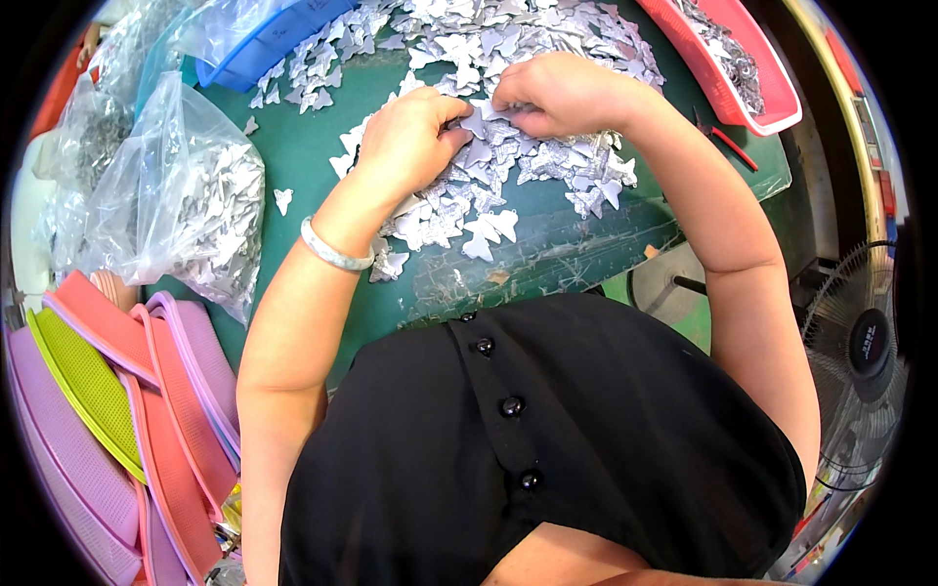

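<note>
Many small silver butterfly-shaped metal pieces (493, 226) lie scattered in a loose pile across the green worktable (322, 186). Above the middle of the pile, my left hand (415, 137) pinches one butterfly-shaped piece (474, 122) between thumb and fingertips. A pale bangle (334, 246) circles the left wrist. My right hand (567, 96) is close beside it on the right, its fingers curled together over the pieces. Its fingertips meet near the same spot, and whatever is between them is too small or hidden to make out.
A clear plastic bag (220, 195) full of butterfly pieces stands at left, below a blue bin (259, 44). Far right, a pink basket (772, 98) holds small metal parts, near red-handled pliers (733, 148). Stacked colored baskets (88, 391) sit lower left; a fan (860, 342) stands right.
</note>
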